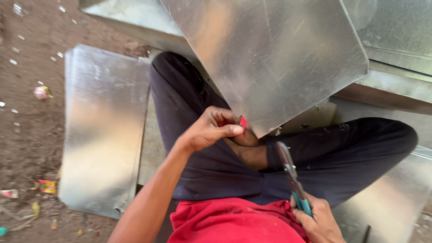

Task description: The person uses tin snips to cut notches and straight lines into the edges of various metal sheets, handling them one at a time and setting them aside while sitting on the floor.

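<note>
- Dirt floor [27, 135], at 9 o'clock: brown, gritty, strewn with small wrappers and pale scraps.
- Stack of metal sheets [105, 130], toward 9 o'clock of the person: flat, rectangular, dull silver with a soft sheen, edges slightly uneven, lying on the dirt floor.
- Left hand [213, 128], centre of view: fingers curled narrow, thumb and forefinger pinching a small red marker [243, 122] held against the lower corner of the large sheet.
- Large sheet [270, 54], at 12 o'clock: galvanised, smooth, finely scratched, tilted with its pointed lower corner resting over the person's lap.
- Dark trousers [216, 166], crossed legs, matte fabric; red shirt [234, 222] at 6 o'clock.
- Tin snips [291, 177], toward 5 o'clock: grey steel blades, teal handles, blades pointing up toward the sheet corner but apart from it.
- Right hand [317, 220], at 5 o'clock: wrapped closed around the snips' handles.
- More sheet metal [396, 40], at 2 o'clock: folded, boxy edges.
</note>
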